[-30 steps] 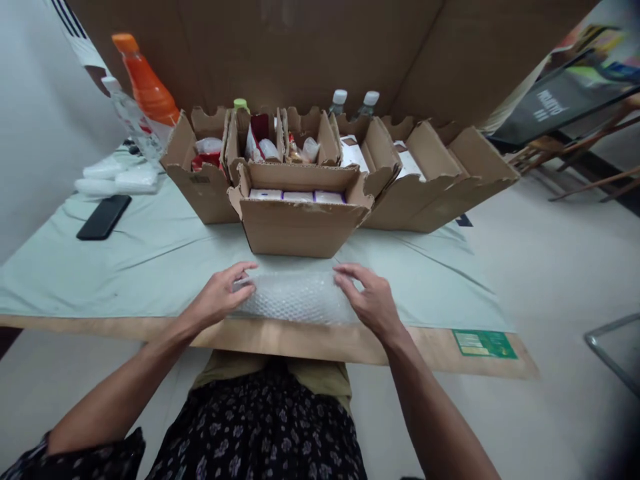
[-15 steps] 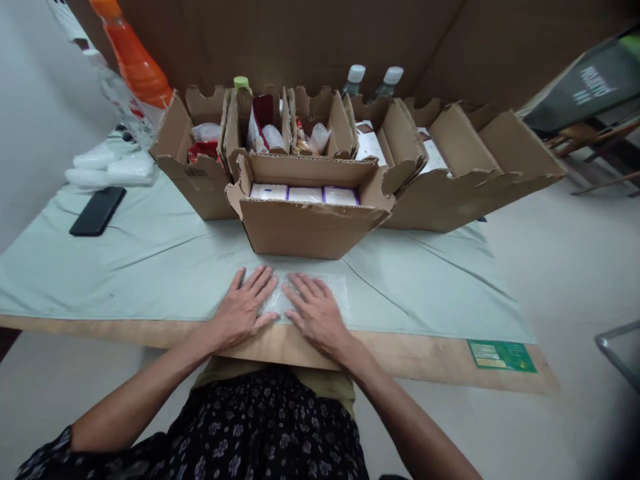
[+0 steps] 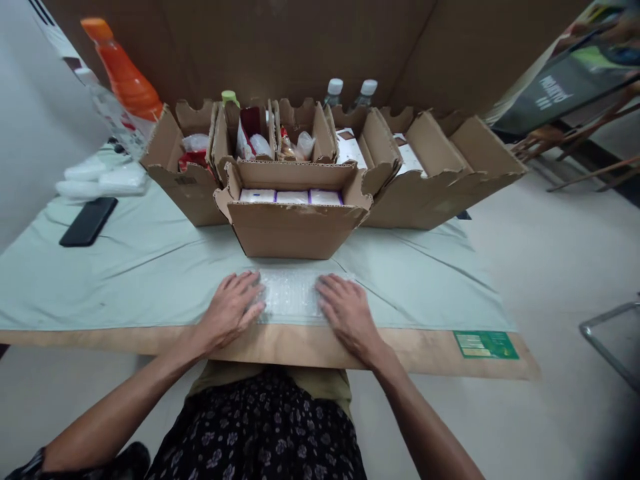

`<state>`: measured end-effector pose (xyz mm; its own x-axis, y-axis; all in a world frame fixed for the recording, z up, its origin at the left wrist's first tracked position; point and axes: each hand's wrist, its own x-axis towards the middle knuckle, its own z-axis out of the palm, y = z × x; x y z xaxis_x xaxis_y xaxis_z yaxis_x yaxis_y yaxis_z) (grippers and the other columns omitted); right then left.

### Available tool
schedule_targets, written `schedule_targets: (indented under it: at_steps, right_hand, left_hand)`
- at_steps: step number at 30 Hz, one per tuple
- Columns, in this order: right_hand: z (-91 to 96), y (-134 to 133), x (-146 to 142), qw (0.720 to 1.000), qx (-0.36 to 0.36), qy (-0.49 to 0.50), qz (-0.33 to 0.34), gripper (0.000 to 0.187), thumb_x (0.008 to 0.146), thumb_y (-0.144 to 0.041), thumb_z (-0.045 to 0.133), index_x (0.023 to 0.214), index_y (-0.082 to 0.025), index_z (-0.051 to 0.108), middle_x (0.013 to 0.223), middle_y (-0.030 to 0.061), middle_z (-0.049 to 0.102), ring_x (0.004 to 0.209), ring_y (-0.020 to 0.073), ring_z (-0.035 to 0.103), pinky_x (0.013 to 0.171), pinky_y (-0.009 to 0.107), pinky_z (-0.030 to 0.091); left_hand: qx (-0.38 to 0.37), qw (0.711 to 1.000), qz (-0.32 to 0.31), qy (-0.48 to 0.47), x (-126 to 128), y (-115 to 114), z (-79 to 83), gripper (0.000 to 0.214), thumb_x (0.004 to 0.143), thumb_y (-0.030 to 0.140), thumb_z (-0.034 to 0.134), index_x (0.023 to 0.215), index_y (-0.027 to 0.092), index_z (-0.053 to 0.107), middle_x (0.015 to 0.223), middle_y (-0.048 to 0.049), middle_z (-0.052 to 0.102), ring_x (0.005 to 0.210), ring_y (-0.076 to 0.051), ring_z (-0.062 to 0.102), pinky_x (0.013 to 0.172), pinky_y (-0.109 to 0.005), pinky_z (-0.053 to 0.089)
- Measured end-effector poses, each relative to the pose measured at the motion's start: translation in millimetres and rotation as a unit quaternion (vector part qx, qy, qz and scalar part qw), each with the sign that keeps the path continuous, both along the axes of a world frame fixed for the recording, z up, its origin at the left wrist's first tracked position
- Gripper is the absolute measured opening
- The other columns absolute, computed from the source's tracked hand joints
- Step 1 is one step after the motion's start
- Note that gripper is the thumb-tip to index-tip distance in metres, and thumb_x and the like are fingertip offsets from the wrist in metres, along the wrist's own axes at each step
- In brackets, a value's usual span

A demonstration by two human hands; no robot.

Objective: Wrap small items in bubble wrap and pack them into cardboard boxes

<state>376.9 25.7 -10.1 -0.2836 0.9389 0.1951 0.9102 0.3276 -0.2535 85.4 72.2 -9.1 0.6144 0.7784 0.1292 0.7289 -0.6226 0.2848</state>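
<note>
A clear sheet of bubble wrap (image 3: 290, 297) lies flat on the pale green cloth near the table's front edge. On its left end rests my left hand (image 3: 234, 305), fingers stretched out. My right hand (image 3: 346, 310) lies on the right end, fingers stretched and slightly blurred. Neither hand grips anything. Just beyond the sheet stands a cardboard box (image 3: 287, 230) holding three white packs with purple edges (image 3: 291, 197).
Behind it runs a row of cardboard boxes (image 3: 425, 207) with bagged goods and cartons. An orange bottle (image 3: 127, 77), clear bottle (image 3: 107, 110), white plastic bundles (image 3: 103, 180) and black phone (image 3: 89, 221) are at left. A green card (image 3: 485, 345) lies at the right front edge.
My hands have slid apart, left hand leftward and right hand rightward, baring the middle of the bubble wrap. The view has shifted slightly.
</note>
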Motion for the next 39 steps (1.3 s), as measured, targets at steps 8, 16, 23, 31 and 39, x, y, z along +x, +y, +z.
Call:
schedule_targets:
  at_steps: [8,16,23,31,39]
  right_hand:
    - [11.2,29,51,0.990,-0.028,0.013,-0.140,0.038,0.091,-0.017,0.049,0.123,-0.015,0.069,0.140,0.0179,0.066,0.128,0.0340,0.060,0.099,0.049,0.046]
    - [43.4,17,41,0.994,0.009,0.056,-0.092,0.013,0.092,-0.019,0.054,0.094,-0.022,0.067,0.100,0.0057,0.078,0.100,0.0249,0.070,0.092,0.041,0.048]
    - [78.8,-16,21,0.971,0.204,0.122,0.018,0.017,0.096,-0.010,0.056,0.091,-0.025,0.063,0.108,0.0028,0.079,0.124,0.0250,0.064,0.105,0.044,0.043]
    - [23.7,-43,47,0.998,0.018,0.055,0.028,0.024,0.099,-0.022,0.051,0.112,-0.023,0.071,0.130,0.0090,0.073,0.125,0.0280,0.063,0.101,0.048,0.048]
    - [7.3,6,25,0.989,0.034,-0.016,-0.142,0.025,0.096,-0.034,0.054,0.101,-0.017,0.070,0.129,0.0185,0.071,0.114,0.0345,0.065,0.090,0.048,0.051]
  left_hand:
    - [-0.022,0.992,0.105,-0.063,30,32,-1.4,0.037,0.095,0.035,0.057,0.124,0.016,0.069,0.129,-0.0177,0.068,0.123,-0.035,0.059,0.107,-0.055,0.047]
    - [-0.074,0.985,0.100,-0.118,45,43,9.0,0.013,0.077,0.014,0.060,0.083,0.022,0.069,0.071,-0.0008,0.070,0.075,-0.021,0.065,0.077,-0.035,0.053]
    - [0.078,0.973,0.036,-0.215,5,23,43.2,0.012,0.086,0.011,0.054,0.087,0.022,0.060,0.126,-0.0109,0.069,0.128,-0.027,0.058,0.110,-0.048,0.046]
    - [0.015,0.992,0.034,-0.121,-62,1,19.1,0.021,0.086,0.011,0.049,0.096,0.022,0.064,0.109,-0.0085,0.075,0.108,-0.026,0.068,0.096,-0.044,0.052]
    - [-0.045,0.982,0.172,-0.063,20,16,13.3,0.016,0.084,0.030,0.063,0.071,0.020,0.064,0.083,-0.0125,0.069,0.089,-0.033,0.065,0.084,-0.050,0.052]
